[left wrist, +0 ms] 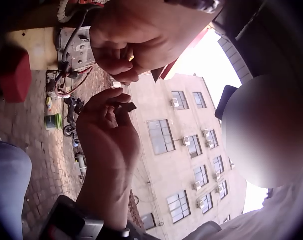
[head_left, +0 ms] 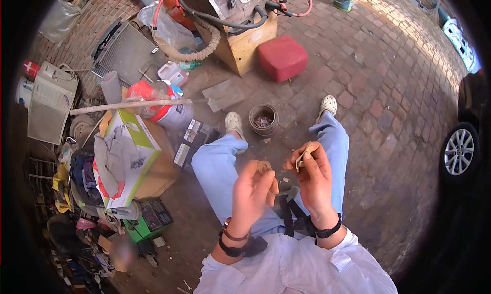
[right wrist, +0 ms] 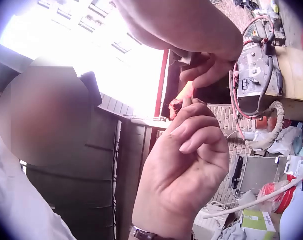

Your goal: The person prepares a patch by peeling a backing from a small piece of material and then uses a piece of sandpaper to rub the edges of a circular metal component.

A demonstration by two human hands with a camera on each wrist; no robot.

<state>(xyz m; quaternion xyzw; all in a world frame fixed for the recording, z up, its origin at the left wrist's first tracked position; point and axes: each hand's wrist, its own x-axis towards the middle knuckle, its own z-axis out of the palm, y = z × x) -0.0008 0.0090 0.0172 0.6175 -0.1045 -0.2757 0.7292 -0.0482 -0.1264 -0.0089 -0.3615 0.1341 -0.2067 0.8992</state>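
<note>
In the head view my left hand [head_left: 253,191] is raised over my lap and pinches a small round brownish piece [head_left: 263,167], like a flat ring, between thumb and fingers. Close to its right, my right hand [head_left: 314,179] grips a small folded tan piece [head_left: 305,153], thin like paper or sheet, with a dark edge. The left wrist view shows this folded piece [left wrist: 126,106] dark at the right fingertips. A gap separates the two hands. Below them on the ground, between my feet, stands a round pot [head_left: 263,120] with small scraps inside.
A red stool [head_left: 283,59] and a wooden-sided machine [head_left: 240,43] with hoses stand ahead. On the left are a car battery [head_left: 194,140], a white-green box [head_left: 130,156] with cloth on it, and a long pole [head_left: 128,105]. A car wheel [head_left: 459,150] is at far right.
</note>
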